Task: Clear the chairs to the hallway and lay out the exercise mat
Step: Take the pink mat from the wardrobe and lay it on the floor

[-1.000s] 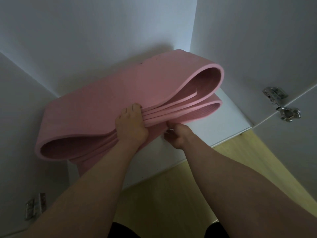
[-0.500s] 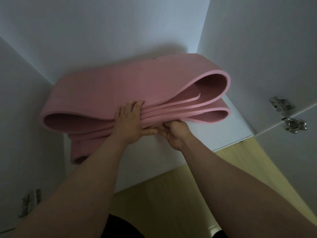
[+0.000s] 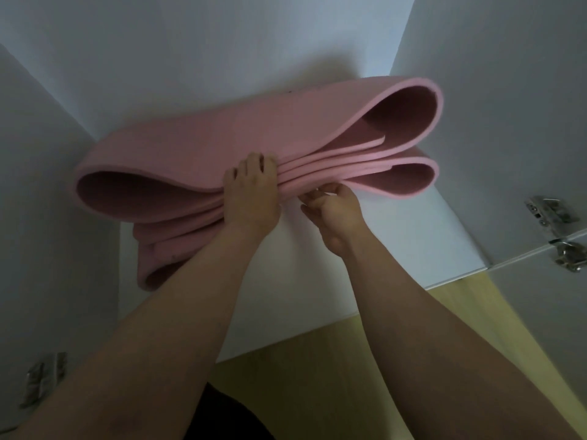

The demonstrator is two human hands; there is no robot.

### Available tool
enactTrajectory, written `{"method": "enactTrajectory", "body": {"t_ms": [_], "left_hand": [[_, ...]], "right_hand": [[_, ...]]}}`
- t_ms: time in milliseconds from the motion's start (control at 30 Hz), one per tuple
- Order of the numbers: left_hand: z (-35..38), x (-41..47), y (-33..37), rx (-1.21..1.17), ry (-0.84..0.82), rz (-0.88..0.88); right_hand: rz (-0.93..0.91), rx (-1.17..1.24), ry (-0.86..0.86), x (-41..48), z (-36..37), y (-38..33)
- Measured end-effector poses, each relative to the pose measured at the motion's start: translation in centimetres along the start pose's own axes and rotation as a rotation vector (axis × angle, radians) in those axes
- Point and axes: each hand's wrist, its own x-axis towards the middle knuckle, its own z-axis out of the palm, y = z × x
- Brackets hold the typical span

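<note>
Gripped with the left hand the squeezed middle of a thick pink foam exercise mat, folded into several layers, fingers curled over the top layer. Held with the right hand, just beside the left at its 3 o'clock, the lowest layers of the same stack, palm up, fingertips hooked round the front edge. Reached in from 6 o'clock with both bare forearms. Found the mat near the centre of the view inside a white cupboard, bulging into one open loop at 9 o'clock of the hands and two stacked loops at 2 and 3 o'clock, a loose fold hanging at 8 o'clock. Could not tell whether that fold touched the white shelf board below. Saw a plain white back panel at 12 o'clock. Noted a pair of silver metal hinges on the side panel at 3 o'clock and another hinge at 8 o'clock, near the lower left corner. Noticed pale yellow wooden flooring at 5 o'clock past the shelf edge and dark clothing at 6 o'clock between the forearms.
</note>
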Motion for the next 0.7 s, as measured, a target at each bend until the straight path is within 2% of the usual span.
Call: {"method": "enactTrajectory", "body": {"t_ms": [100, 167, 267, 367, 467, 533, 567, 700], "left_hand": [[-1.6, 2.1, -0.4, 0.051, 0.02, 0.01], [-2.9, 3.8, -1.0, 0.092, 0.049, 0.026], [-4.7, 6.4, -1.6, 0.135, 0.056, 0.075], [-5.6, 7.6, -1.9, 0.178, 0.084, 0.097], [-6.4, 8.0, -2.0, 0.18, 0.035, 0.101], [-6.2, 7.7, -2.0, 0.173, -0.013, 0.12], [-5.9, 7.4, -2.1, 0.167, -0.027, 0.135], [-3.5, 6.6, -2.8, 0.146, -0.004, 0.214]], "right_hand": [[-0.098, -0.267, -0.02, 0.3, 0.6, -0.4], [-0.208, -0.592, -0.075, 0.8, 1.0, -1.1], [-0.398, -1.075, -0.047, 1.7, 1.4, -2.7], [-0.507, -1.291, 0.099, 1.5, 2.5, -4.3], [-0.932, -1.393, 0.313, 1.2, 3.4, -5.4], [-1.098, -1.473, 0.393, 1.8, 3.8, -6.2], [-1.078, -1.557, 0.355, 2.4, 4.0, -6.8], [-0.839, -1.985, 0.009, 5.4, 4.5, -7.6]]}}
